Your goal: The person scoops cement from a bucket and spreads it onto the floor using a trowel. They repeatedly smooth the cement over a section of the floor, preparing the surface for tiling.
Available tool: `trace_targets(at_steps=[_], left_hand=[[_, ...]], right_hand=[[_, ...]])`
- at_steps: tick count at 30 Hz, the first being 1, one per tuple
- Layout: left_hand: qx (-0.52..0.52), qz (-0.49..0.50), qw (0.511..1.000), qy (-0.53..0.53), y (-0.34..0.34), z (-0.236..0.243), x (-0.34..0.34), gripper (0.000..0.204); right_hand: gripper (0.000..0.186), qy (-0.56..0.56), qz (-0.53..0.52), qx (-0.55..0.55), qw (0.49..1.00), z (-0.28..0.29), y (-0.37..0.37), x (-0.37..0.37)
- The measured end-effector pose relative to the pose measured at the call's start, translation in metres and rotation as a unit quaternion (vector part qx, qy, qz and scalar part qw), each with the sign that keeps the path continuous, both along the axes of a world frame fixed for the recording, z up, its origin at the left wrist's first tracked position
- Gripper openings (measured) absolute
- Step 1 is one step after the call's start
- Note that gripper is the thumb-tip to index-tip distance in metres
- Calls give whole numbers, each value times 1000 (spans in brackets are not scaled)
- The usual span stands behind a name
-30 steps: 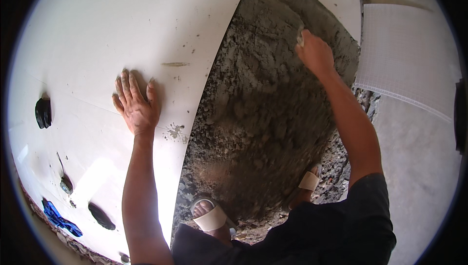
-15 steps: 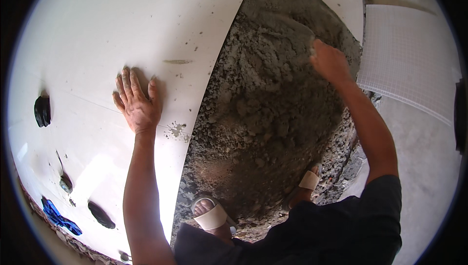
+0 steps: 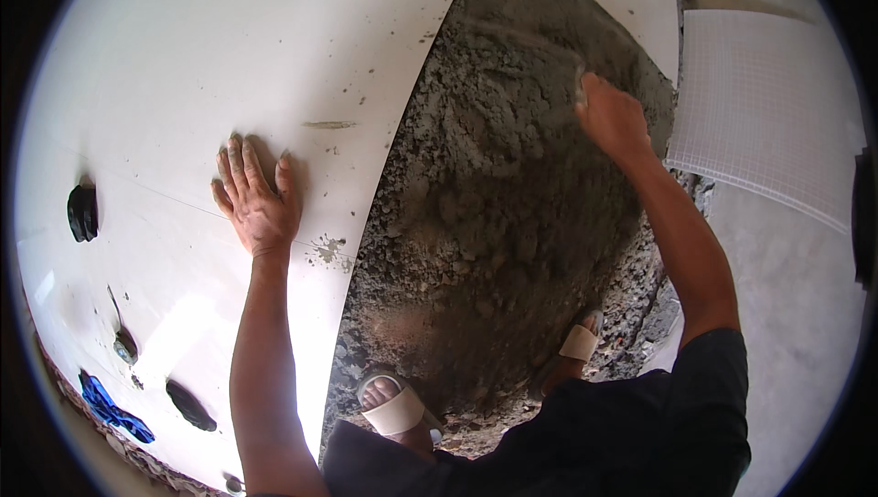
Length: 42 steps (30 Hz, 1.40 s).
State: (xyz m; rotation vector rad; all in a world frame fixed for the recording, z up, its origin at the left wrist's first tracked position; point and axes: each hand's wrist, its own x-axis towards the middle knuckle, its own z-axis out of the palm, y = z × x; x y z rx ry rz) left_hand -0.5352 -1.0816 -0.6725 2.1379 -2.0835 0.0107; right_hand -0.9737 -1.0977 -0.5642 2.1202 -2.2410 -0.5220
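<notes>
My right hand (image 3: 611, 117) presses into the grey mortar bed (image 3: 494, 213), which spreads below and left of my curled fingers; I cannot tell what they grip. My left hand (image 3: 256, 200) lies flat, fingers spread, on the white tile (image 3: 229, 58) beside it. A gridded tile (image 3: 768, 104) leans at right. Both arms are stretched forward, sandalled feet (image 3: 393, 406) below.

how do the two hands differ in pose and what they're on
The left hand lies flat with fingers spread on the glossy white tile; the right hand is curled, knuckles up, pressed into the grey mortar bed. The left arm reaches out over clean, smooth surface, the right over rough, lumpy mix. Both are bare, and neither plainly holds a tool.
</notes>
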Motion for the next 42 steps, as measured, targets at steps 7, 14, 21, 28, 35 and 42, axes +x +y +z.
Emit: trace_targets(at_steps=[7, 14, 21, 28, 35, 42], left_hand=[[3, -4, 1000, -3, 0, -1, 0, 64], [-3, -4, 1000, 4, 1, -1, 1, 63], [-3, 2, 1000, 0, -1, -1, 1, 64], [-3, 7, 1000, -10, 1, -4, 1, 66], [-9, 2, 1000, -5, 0, -5, 0, 64], [-5, 10, 1000, 7, 1, -3, 1, 66]], right_hand=[[21, -46, 8, 45, 998, 1, 38, 14], [23, -30, 13, -58, 998, -13, 50, 13], [21, -48, 26, -9, 998, 6, 87, 38], [22, -54, -175, -64, 981, -19, 49, -5], [23, -117, -113, 48, 986, -44, 154, 23], [24, -91, -104, 49, 989, 17, 143, 55]])
